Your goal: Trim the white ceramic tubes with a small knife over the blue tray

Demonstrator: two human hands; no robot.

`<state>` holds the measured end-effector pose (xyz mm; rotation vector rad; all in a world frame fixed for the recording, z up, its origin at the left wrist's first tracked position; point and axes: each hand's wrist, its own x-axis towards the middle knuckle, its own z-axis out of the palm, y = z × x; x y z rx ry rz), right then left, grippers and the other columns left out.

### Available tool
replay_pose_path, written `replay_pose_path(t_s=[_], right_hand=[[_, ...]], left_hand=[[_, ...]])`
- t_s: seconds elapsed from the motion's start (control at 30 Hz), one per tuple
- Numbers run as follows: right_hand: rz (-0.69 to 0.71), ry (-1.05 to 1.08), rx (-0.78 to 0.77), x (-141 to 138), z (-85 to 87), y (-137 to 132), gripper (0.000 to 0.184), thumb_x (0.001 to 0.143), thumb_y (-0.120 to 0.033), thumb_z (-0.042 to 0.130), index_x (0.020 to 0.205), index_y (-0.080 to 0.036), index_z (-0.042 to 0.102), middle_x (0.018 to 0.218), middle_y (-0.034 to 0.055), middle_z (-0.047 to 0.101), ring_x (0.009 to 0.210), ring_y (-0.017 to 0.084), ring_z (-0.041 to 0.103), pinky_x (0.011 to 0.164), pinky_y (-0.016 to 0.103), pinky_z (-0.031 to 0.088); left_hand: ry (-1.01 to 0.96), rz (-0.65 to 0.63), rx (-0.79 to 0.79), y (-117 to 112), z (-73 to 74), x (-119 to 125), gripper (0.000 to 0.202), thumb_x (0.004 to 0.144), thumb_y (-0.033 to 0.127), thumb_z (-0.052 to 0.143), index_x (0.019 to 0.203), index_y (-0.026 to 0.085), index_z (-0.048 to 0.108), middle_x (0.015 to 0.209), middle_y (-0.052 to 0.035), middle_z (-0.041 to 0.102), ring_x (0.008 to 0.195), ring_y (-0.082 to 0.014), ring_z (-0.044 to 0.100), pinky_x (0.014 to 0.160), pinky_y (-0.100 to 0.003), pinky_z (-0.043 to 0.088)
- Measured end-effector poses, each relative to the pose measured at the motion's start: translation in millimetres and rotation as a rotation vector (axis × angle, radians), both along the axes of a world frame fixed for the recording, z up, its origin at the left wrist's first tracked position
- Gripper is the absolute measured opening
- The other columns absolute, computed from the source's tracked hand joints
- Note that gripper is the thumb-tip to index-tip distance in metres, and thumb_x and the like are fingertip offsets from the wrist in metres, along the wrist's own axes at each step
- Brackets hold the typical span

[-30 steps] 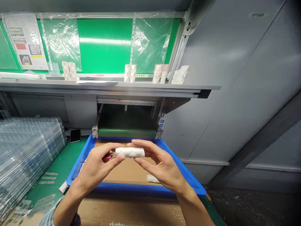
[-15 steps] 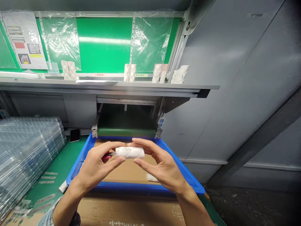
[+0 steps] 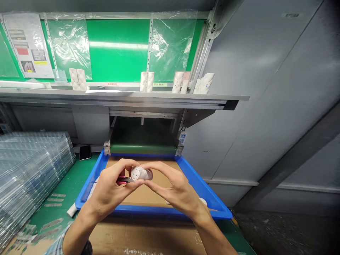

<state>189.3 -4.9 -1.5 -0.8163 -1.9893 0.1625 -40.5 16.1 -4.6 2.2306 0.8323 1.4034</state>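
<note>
A white cylindrical piece (image 3: 140,173) is held between both hands above the blue tray (image 3: 127,210). One of its ends, with small dark holes, faces me. My left hand (image 3: 113,182) pinches its left side and also keeps pink-handled cutters (image 3: 124,180) in the palm, their metal jaws beside the piece. My right hand (image 3: 175,186) grips the right side with thumb and fingertips. More white pieces lie in the tray, one partly behind my left hand and another, a small rounded part (image 3: 203,201), by my right wrist.
Behind the tray is a green conveyor belt (image 3: 143,140). Stacked clear plastic trays (image 3: 34,163) fill the left side, near a phone (image 3: 85,153). A metal shelf (image 3: 119,97) overhead carries several white cylinders (image 3: 77,79). Cardboard (image 3: 143,237) lies in front.
The white piece has turned from lying crosswise to pointing one end toward me. My right hand has moved slightly left, its fingers closer to my left hand.
</note>
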Motion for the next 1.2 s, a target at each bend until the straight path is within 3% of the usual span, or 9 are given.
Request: replay_pose_path(t_s=[0.1, 0.2, 0.27, 0.33, 0.43, 0.53, 0.67, 0.9, 1.2], right_hand=[[-0.005, -0.020, 0.022, -4.2, -1.0, 0.8, 0.031, 0.102, -0.031, 0.076, 0.132, -0.027, 0.068, 0.123, 0.0060, 0.081, 0.110, 0.025, 0.079, 0.099, 0.035, 0.065], [0.013, -0.022, -0.009, -5.9, -1.5, 0.8, 0.031, 0.103, -0.029, 0.072, 0.134, -0.026, 0.067, 0.125, 0.0067, 0.081, 0.112, 0.025, 0.080, 0.100, 0.035, 0.066], [0.013, -0.016, -0.029, -5.5, -2.1, 1.2, 0.032, 0.102, -0.023, 0.070, 0.134, -0.026, 0.066, 0.126, 0.0062, 0.080, 0.114, 0.024, 0.079, 0.102, 0.035, 0.065], [0.002, 0.001, -0.029, -4.7, -3.1, 1.9, 0.035, 0.100, -0.018, 0.070, 0.133, -0.025, 0.065, 0.126, 0.0058, 0.080, 0.116, 0.023, 0.079, 0.104, 0.035, 0.064], [-0.005, 0.030, -0.016, -4.5, -4.4, 2.8, 0.037, 0.098, -0.015, 0.070, 0.133, -0.025, 0.064, 0.129, 0.0060, 0.079, 0.118, 0.023, 0.077, 0.107, 0.036, 0.062], [-0.008, 0.032, 0.008, -5.1, -4.3, 2.8, 0.034, 0.099, -0.014, 0.069, 0.130, -0.026, 0.064, 0.127, 0.0062, 0.078, 0.117, 0.023, 0.076, 0.107, 0.037, 0.062], [0.011, -0.011, 0.019, -5.3, -2.5, 2.0, 0.034, 0.098, -0.014, 0.068, 0.129, -0.026, 0.062, 0.121, 0.0065, 0.078, 0.113, 0.023, 0.077, 0.097, 0.035, 0.064], [0.043, -0.068, -0.003, -6.2, -1.8, 2.6, 0.038, 0.095, -0.012, 0.064, 0.130, -0.026, 0.063, 0.123, 0.0067, 0.079, 0.112, 0.025, 0.078, 0.094, 0.034, 0.066], [0.051, -0.065, 0.010, -5.4, -3.6, 1.8, 0.043, 0.094, -0.010, 0.063, 0.133, -0.027, 0.065, 0.126, 0.0068, 0.080, 0.115, 0.025, 0.078, 0.099, 0.035, 0.066]], left_hand=[[0.058, 0.049, 0.049, -3.7, -2.9, 3.6, 0.020, 0.098, 0.033, 0.076, 0.116, 0.025, 0.069, 0.095, 0.0023, 0.075, 0.067, -0.0107, 0.063, 0.063, -0.020, 0.050], [0.129, 0.039, 0.065, -7.5, -1.2, 2.8, 0.039, 0.100, 0.039, 0.075, 0.134, 0.026, 0.061, 0.104, 0.0004, 0.076, 0.079, -0.0142, 0.069, 0.072, -0.023, 0.054], [0.167, 0.023, 0.064, -9.1, 2.9, -0.8, 0.044, 0.106, 0.044, 0.065, 0.144, 0.025, 0.054, 0.113, -0.0028, 0.075, 0.091, -0.0173, 0.071, 0.080, -0.026, 0.056], [0.196, 0.044, 0.069, -9.6, 7.4, -5.0, 0.032, 0.114, 0.042, 0.047, 0.138, 0.024, 0.057, 0.115, -0.0044, 0.074, 0.098, -0.0190, 0.070, 0.086, -0.030, 0.054], [0.255, 0.118, 0.091, -9.2, 11.0, -8.1, 0.032, 0.117, 0.035, 0.034, 0.112, 0.023, 0.063, 0.100, -0.0029, 0.072, 0.089, -0.0196, 0.066, 0.079, -0.032, 0.049], [0.344, 0.171, 0.123, -9.8, 8.8, -5.7, 0.033, 0.116, 0.041, 0.039, 0.099, 0.022, 0.060, 0.086, -0.0004, 0.070, 0.074, -0.0189, 0.064, 0.068, -0.032, 0.044], [0.406, 0.233, 0.241, -13.0, 3.4, -0.2, 0.035, 0.111, 0.056, 0.051, 0.102, 0.023, 0.059, 0.095, -0.0005, 0.077, 0.076, -0.0213, 0.072, 0.065, -0.032, 0.043], [0.486, 0.314, 0.331, -12.6, 1.2, 0.4, 0.038, 0.108, 0.059, 0.058, 0.095, 0.023, 0.061, 0.085, -0.0001, 0.077, 0.068, -0.0223, 0.072, 0.060, -0.033, 0.038], [0.506, 0.333, 0.359, -13.3, 4.3, 1.9, 0.049, 0.111, 0.064, 0.044, 0.092, 0.022, 0.061, 0.078, -0.0005, 0.074, 0.063, -0.0224, 0.070, 0.058, -0.034, 0.037]])
